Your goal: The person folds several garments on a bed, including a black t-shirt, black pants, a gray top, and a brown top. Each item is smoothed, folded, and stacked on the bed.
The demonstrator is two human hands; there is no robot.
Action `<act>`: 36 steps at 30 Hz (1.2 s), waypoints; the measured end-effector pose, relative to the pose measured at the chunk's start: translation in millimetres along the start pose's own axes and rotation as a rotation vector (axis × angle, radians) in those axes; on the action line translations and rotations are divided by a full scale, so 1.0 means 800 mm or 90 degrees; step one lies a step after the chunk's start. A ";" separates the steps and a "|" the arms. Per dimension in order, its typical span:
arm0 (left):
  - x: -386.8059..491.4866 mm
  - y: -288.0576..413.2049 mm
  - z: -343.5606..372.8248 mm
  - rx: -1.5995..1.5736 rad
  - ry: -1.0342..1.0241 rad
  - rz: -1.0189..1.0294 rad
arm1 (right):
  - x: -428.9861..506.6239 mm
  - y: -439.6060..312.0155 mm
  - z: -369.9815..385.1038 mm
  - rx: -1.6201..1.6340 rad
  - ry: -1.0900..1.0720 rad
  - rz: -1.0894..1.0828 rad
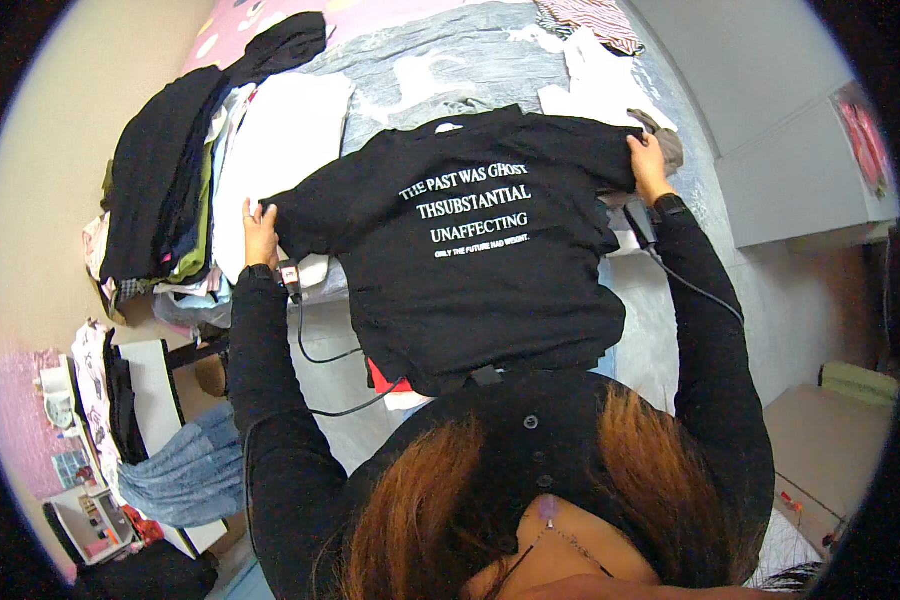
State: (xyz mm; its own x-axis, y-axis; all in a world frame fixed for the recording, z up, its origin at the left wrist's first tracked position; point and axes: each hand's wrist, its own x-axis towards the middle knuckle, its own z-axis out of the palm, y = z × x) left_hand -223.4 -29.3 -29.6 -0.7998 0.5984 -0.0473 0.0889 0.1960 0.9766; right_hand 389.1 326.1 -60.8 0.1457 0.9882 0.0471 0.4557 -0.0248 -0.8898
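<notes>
A black T-shirt (487, 292) with white printed lettering is spread out in front of me, its collar pointing away. My left hand (261, 234) is at the end of its left-side sleeve, with the fingers partly raised and the thumb by the cloth. On the other side, my right hand (649, 166) pinches the opposite sleeve end. Each wrist wears a dark band, with a small cabled device near it. The shirt's lower part reaches my body and hangs over the bed's near edge.
Folded clothes are piled (157, 180) on the bed's left, beside white garments (281, 135). A grey-blue bedsheet (450, 67) lies beyond the shirt. White clothing (604, 82) and striped cloth (596, 22) are at the far right. A grey cabinet (787, 150) stands right; blue denim (187, 469) hangs lower left.
</notes>
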 end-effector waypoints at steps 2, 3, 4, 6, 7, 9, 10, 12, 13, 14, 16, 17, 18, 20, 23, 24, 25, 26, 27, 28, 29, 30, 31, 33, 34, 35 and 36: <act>0.003 -0.007 0.010 0.223 -0.011 0.044 | -0.009 -0.027 0.009 -0.230 0.136 -0.161; 0.002 -0.011 0.014 0.353 -0.004 0.064 | -0.016 -0.043 0.014 -0.193 0.159 -0.329; 0.002 -0.015 0.018 0.538 0.058 0.140 | -0.023 -0.062 0.025 -0.182 0.140 -0.362; 0.003 -0.020 0.021 0.721 0.071 0.024 | -0.048 -0.096 0.051 -0.124 -0.112 -0.281; 0.004 -0.021 0.021 0.799 0.022 -0.035 | -0.060 -0.112 0.063 -0.060 -0.289 -0.222; 0.007 -0.017 0.017 0.699 0.042 -0.014 | -0.092 -0.133 0.093 0.231 -0.549 0.048; 0.008 -0.010 0.016 0.655 0.057 0.002 | -0.108 -0.139 0.105 0.224 -0.585 0.064; 0.007 0.013 0.021 0.598 0.123 0.186 | -0.134 -0.147 0.124 0.221 -0.650 0.075; 0.004 0.030 0.027 0.577 0.153 0.251 | -0.146 -0.149 0.134 0.230 -0.662 0.095; 0.000 0.050 0.038 0.522 0.146 0.261 | -0.156 -0.151 0.142 0.263 -0.692 0.110; -0.005 0.102 0.071 0.514 0.087 0.376 | -0.170 -0.152 0.156 0.346 -0.725 0.163; -0.008 0.129 0.097 0.517 0.062 0.384 | -0.174 -0.152 0.163 0.371 -0.730 0.167; -0.014 0.151 0.125 0.463 0.005 0.380 | -0.176 -0.152 0.168 0.413 -0.708 0.203; -0.031 0.175 0.179 0.434 -0.196 0.439 | -0.175 -0.148 0.172 0.472 -0.667 0.251; -0.046 0.168 0.211 0.510 -0.376 0.329 | -0.161 -0.133 0.156 0.431 -0.604 0.230; -0.049 0.157 0.209 0.526 -0.295 0.341 | -0.154 -0.126 0.145 0.405 -0.597 0.205; -0.049 0.143 0.203 0.520 -0.214 0.388 | -0.147 -0.120 0.133 0.383 -0.594 0.195; -0.048 0.128 0.194 0.561 -0.164 0.354 | -0.139 -0.114 0.120 0.371 -0.597 0.201; -0.051 0.112 0.189 0.565 -0.093 0.332 | -0.133 -0.109 0.109 0.357 -0.601 0.208; -0.054 0.096 0.184 0.542 -0.156 0.271 | -0.131 -0.108 0.104 0.333 -0.581 0.212; -0.059 0.083 0.181 0.545 -0.225 0.162 | -0.130 -0.108 0.101 0.332 -0.583 0.210; -0.069 0.070 0.185 0.508 -0.270 0.227 | -0.132 -0.111 0.103 0.364 -0.646 0.173; -0.079 0.060 0.192 0.505 -0.318 0.246 | -0.137 -0.115 0.109 0.359 -0.675 0.165; -0.092 0.051 0.212 0.467 -0.335 0.295 | -0.156 -0.130 0.134 0.346 -0.770 0.134; -0.095 0.050 0.223 0.459 -0.303 0.309 | -0.167 -0.137 0.147 0.330 -0.803 0.129; -0.094 0.050 0.233 0.437 -0.271 0.350 | -0.180 -0.144 0.162 0.343 -0.852 0.102; -0.089 0.052 0.243 0.400 -0.246 0.364 | -0.193 -0.151 0.176 0.284 -0.856 0.071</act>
State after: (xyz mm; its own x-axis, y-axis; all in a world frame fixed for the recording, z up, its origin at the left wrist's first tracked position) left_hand -47.3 87.0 -26.5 -0.2925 0.9286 0.2283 0.8027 0.1087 0.5864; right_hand 187.6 197.9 -24.5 -0.8859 0.3786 -0.2681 0.1507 -0.3118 -0.9381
